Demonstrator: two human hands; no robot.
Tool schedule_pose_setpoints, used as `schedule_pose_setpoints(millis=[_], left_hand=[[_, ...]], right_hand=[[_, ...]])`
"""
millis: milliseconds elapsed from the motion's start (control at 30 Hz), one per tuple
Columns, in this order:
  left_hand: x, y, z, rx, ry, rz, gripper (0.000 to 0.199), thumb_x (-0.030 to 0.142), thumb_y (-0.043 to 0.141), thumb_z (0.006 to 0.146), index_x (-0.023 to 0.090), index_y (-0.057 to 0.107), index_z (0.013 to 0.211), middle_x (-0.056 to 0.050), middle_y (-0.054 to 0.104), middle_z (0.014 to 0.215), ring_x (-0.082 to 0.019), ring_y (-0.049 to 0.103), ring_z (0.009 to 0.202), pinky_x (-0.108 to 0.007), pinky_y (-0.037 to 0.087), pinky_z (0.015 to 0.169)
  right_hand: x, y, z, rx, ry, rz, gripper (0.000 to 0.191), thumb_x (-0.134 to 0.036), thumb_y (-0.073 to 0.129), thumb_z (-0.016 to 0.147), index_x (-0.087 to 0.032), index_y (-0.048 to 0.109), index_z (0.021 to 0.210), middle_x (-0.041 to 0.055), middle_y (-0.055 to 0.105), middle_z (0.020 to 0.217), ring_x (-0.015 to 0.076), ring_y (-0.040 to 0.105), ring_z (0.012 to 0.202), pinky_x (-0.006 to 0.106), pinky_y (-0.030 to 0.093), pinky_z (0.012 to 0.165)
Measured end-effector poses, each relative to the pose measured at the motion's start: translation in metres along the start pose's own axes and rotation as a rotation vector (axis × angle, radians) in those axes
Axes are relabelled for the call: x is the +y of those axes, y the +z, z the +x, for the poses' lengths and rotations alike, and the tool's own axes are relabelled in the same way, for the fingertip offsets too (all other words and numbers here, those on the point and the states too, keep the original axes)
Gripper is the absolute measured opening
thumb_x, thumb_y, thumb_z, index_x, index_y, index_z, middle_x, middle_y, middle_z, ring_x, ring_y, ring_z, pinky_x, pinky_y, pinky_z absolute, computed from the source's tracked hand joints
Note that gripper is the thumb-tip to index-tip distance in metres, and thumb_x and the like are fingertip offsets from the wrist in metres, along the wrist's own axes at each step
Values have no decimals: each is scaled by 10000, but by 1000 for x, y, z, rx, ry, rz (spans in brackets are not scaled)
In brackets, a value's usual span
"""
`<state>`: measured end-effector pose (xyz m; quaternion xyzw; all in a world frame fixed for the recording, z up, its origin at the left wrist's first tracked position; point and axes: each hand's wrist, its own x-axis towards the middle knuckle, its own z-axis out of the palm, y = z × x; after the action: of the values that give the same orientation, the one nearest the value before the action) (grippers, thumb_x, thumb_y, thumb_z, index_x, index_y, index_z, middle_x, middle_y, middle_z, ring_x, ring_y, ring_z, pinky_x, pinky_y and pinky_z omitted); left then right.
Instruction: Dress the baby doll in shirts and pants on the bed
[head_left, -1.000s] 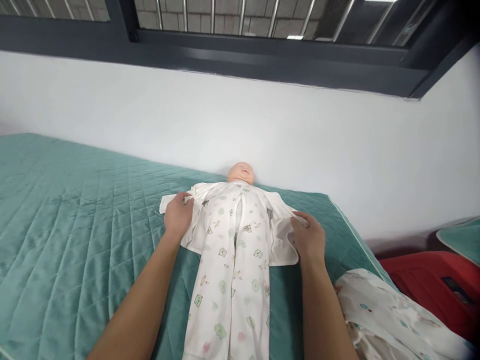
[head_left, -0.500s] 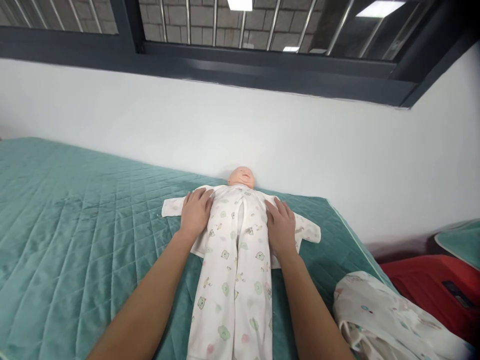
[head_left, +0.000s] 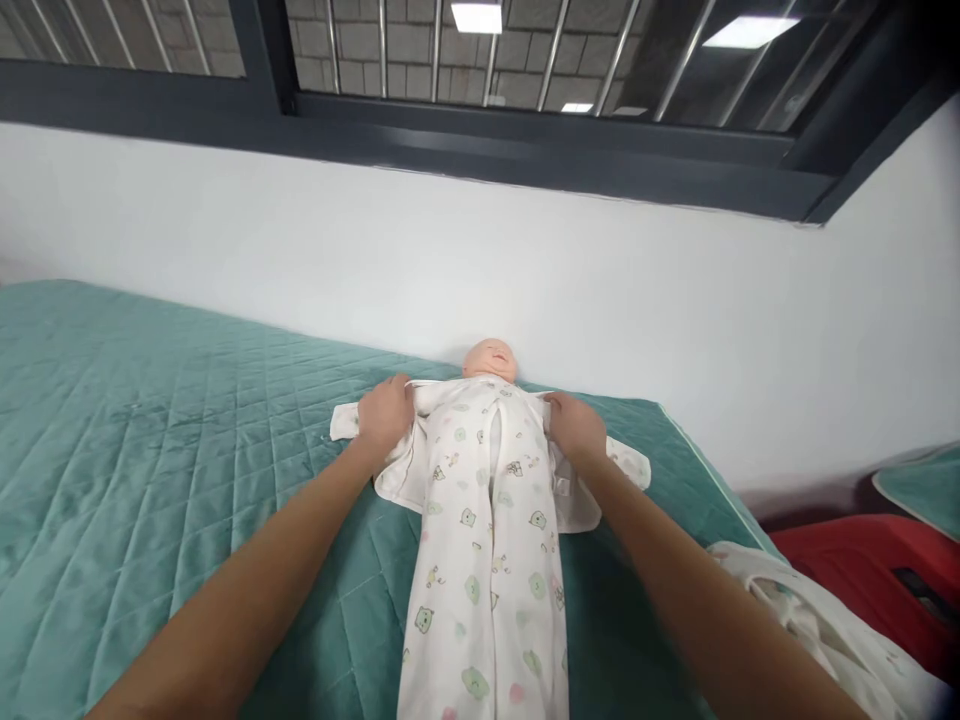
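Observation:
A baby doll lies on its back, its head near the wall. Over its body are long printed baby pants, white with green and pink animal shapes. Beneath them a white baby shirt is spread, with its sleeves out to both sides. My left hand is closed on the shirt's left shoulder area, the fingers partly hidden. On the other side my right hand grips the shirt near its right shoulder, fingers curled under the cloth.
A green quilted cover lies under everything. Behind it rises a white wall below a dark window frame. At the lower right are a bunched white printed cloth and a red plastic object.
Both hands were lying flat on the shirt beside the pants. Now they have closed on its shoulder areas and lifted the cloth, and its lower side flaps are spread outward.

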<state>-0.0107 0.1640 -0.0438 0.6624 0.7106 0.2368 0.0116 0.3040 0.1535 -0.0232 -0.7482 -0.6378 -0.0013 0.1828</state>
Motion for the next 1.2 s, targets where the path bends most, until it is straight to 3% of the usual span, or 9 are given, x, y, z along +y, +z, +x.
schedule_pose_setpoints(millis=[133,333,433,500,600,733,833,967,1200], left_hand=[[-15,-4,1,-51,-95,-45,348,320,397,964,286,631,1219,-79,723,1087,-269,670,999,-344,480,790],[-20,-1,-12,40,32,-32,358,334,375,981,261,633,1218,-73,697,1176,-256,642,1066,-356,460,882],[-18,-1,-12,35,38,-24,342,344,390,976,258,637,1197,-68,695,1184,-257,635,1082,-366,449,912],[-17,-1,-12,38,36,-27,336,334,391,974,252,627,1199,-66,690,1199,-259,625,1107,-375,439,935],[-17,0,-12,34,14,-69,341,329,398,969,233,591,1234,-69,684,1223,-265,613,1139,-393,430,955],[-18,0,-12,31,14,-116,336,325,416,962,218,571,1240,-83,686,1218,-264,613,1146,-391,422,962],[-17,-1,-12,32,18,-108,323,319,418,962,221,575,1227,-90,695,1188,-264,623,1119,-389,428,937],[-15,-1,-10,3,18,-106,316,316,408,972,231,575,1226,-91,695,1187,-261,627,1109,-387,426,923],[-13,-5,-12,14,55,-107,391,246,357,981,238,527,1333,-86,684,1175,-263,623,1068,-385,438,882]], right_hand=[[24,-8,11,-57,27,23,350,-266,421,906,-260,734,1063,69,721,1142,277,651,1038,383,480,869],[32,-20,10,-57,-76,104,278,-228,484,850,-222,746,942,73,660,1246,251,605,1139,383,438,1014],[0,-36,4,98,-270,200,223,-200,510,828,-211,718,907,80,584,1330,258,540,1231,419,390,1081],[-35,-47,-3,146,-433,297,246,-199,504,847,-227,690,1005,72,604,1283,244,561,1197,427,420,1054],[-97,-53,-16,-64,-674,332,311,-212,461,912,-235,617,1180,61,636,1232,219,586,1140,403,459,998],[-169,-35,-24,-260,-1025,-23,282,-160,497,901,-162,616,1157,117,623,1213,245,558,1142,371,458,950],[-200,-13,-21,-311,-983,-281,275,-109,472,892,-129,629,1117,147,630,1172,257,588,1077,355,471,881],[-213,8,-12,-334,-933,-355,302,-133,451,920,-117,621,1169,180,630,1210,294,598,1111,407,452,923],[-215,4,0,-429,-936,-443,286,-248,581,886,-168,645,1153,127,703,1110,273,675,940,356,496,763]])
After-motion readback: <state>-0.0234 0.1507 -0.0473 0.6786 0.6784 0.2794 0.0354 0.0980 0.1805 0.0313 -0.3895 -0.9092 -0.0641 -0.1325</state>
